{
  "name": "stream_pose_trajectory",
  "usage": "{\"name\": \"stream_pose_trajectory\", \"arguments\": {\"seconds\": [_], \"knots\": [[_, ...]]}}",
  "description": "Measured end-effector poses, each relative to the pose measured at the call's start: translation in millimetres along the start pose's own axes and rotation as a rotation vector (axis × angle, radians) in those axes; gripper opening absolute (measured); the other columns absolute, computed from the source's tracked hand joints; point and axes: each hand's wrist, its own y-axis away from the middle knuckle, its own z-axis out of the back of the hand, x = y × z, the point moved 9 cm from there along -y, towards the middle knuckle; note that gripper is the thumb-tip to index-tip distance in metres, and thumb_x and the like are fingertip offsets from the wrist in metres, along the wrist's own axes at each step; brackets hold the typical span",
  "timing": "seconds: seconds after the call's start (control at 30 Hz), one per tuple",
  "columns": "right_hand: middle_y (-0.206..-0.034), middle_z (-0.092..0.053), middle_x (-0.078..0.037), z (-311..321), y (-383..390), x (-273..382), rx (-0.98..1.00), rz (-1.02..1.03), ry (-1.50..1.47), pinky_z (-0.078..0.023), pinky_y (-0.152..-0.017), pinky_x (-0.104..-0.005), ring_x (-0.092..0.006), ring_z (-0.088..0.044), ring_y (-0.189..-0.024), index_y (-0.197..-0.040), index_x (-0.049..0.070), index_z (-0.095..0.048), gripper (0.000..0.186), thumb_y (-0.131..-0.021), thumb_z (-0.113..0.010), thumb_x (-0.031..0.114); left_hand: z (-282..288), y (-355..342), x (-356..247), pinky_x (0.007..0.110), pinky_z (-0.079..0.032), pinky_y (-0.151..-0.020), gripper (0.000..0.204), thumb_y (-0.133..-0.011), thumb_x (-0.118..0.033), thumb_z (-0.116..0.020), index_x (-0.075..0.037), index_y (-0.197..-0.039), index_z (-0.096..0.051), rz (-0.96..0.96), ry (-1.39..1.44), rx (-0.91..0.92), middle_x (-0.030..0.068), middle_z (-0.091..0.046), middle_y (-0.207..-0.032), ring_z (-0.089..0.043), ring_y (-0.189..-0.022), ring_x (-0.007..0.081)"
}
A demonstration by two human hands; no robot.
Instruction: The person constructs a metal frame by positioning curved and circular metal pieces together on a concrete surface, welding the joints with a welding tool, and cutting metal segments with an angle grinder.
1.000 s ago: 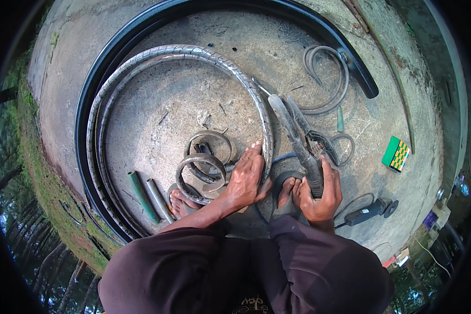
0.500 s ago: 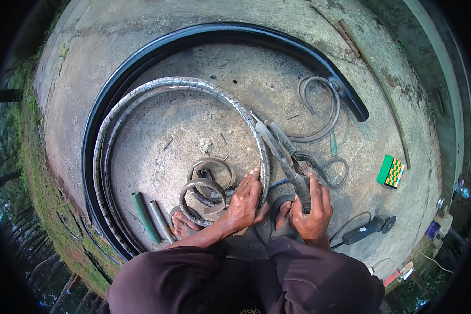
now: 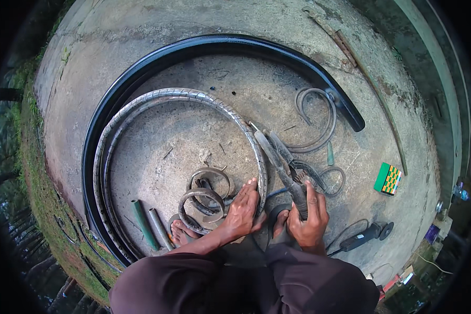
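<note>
A ridged, silvery metal hoop (image 3: 172,93), wound in more than one turn, lies on the concrete. My left hand (image 3: 242,210) grips its near right side, with fingers on the inner side and the thumb toward the outer side. In my right hand (image 3: 310,222) is a worn welding electrode holder (image 3: 294,180), held by its dark handle. Its two long jaws point up and left, and a thin rod end shows by the hoop's right side. Whether the rod touches the hoop I cannot tell. Inside the hoop, near my left hand, sit smaller brown metal rings (image 3: 187,201).
A thick black curved channel (image 3: 225,44) arcs around the hoop. Green pipe (image 3: 144,225) and grey pipe (image 3: 161,228) lie by my left foot. To the right are a grey cable (image 3: 327,125), an angle grinder (image 3: 362,238), a green checkered box (image 3: 388,179) and a long rod (image 3: 379,89).
The whole scene sits slightly lower in the picture, as my view has tilted a little. Both hands keep their holds, and the electrode holder stays by the hoop's right side.
</note>
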Motion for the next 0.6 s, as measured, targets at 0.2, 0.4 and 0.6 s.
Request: {"name": "stream_pose_trajectory", "arguments": {"seconds": [0.2, 0.4, 0.6], "knots": [[-0.102, -0.061, -0.022, -1, 4, -4, 0.053, -0.059, -0.028, -0.054, -0.073, -0.0441, -0.0393, -0.065, -0.087, -0.134, -0.004, -0.056, 0.061, -0.073, -0.068, -0.004, -1, 1, 2, 0.052, -0.028, -0.119, 0.073, -0.080, -0.022, -0.073, 0.018, -0.131, -0.039, 0.008, 0.059, 0.010, 0.0416, -0.033, -0.147, -0.035, -0.139, 0.0529], [-0.102, -0.062, -0.021, -2, 3, -1, 0.013, -0.020, -0.025, -0.055, -0.073, -0.0432, -0.0387, -0.066, -0.088, -0.134, -0.003, -0.057, 0.061, -0.074, -0.068, -0.005, -3, 2, 2, 0.050, -0.031, -0.118, 0.087, -0.080, -0.022, -0.073, 0.018, -0.142, -0.027, 0.004, 0.005, 0.014, 0.0396, -0.036, -0.146, -0.037, -0.139, 0.0507], [-0.105, -0.063, -0.022, -5, 3, -1, 0.072, -0.082, -0.066, -0.055, -0.075, -0.0433, -0.0394, -0.066, -0.090, -0.134, -0.003, -0.056, 0.063, -0.073, -0.069, -0.005, -2, 3, 2, 0.052, -0.029, -0.119, 0.084, -0.082, -0.023, -0.071, 0.019, -0.141, -0.028, 0.011, 0.017, 0.021, 0.0406, -0.034, -0.147, -0.036, -0.139, 0.0517]]}}
